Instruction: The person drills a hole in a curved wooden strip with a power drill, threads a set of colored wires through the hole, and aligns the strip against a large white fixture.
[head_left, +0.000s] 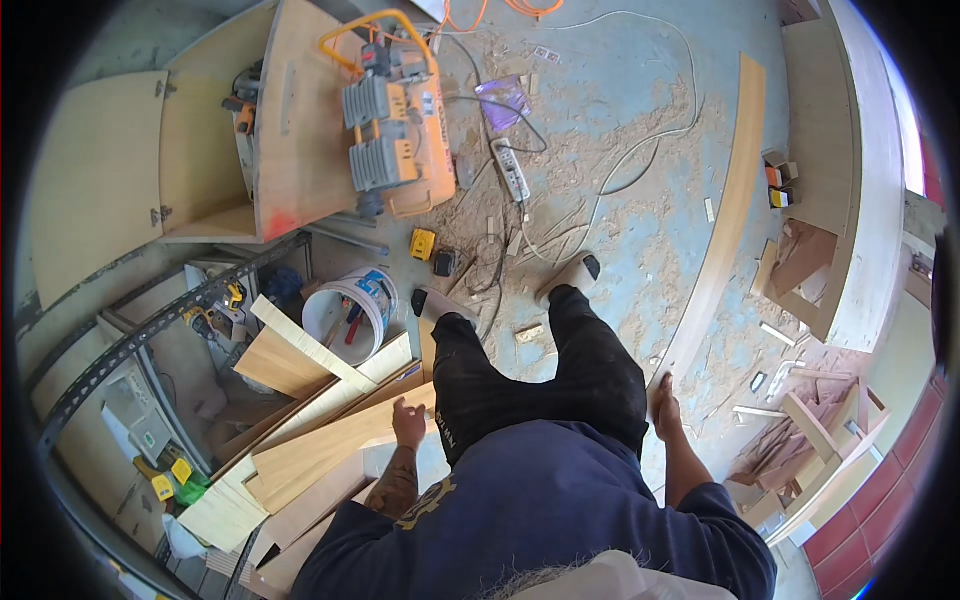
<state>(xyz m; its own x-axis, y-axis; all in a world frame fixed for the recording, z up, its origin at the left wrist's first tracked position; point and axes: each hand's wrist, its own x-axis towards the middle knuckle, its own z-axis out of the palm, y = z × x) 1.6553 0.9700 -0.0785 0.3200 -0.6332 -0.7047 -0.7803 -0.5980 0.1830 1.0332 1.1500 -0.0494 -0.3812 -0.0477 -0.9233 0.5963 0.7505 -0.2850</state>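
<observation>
I stand over a dusty floor, looking down at my dark trousers and white shoes. My left hand (pixel 408 423) hangs beside my left thigh, fingers loose, holding nothing, just above a stack of light wooden boards (pixel 330 445). My right hand (pixel 666 405) hangs at my right side with its fingers apart, close to the near end of a long curved wooden strip (pixel 722 230) that lies on the floor. Whether it touches the strip is unclear.
An orange air compressor (pixel 395 130) sits on a plywood panel (pixel 300 120) ahead. A white bucket (pixel 350 310) with tools, a power strip (pixel 512 170), cables and sawdust cover the floor. Wooden cabinets (pixel 850 180) stand at right, offcuts (pixel 810 430) at lower right, metal shelving (pixel 150 330) at left.
</observation>
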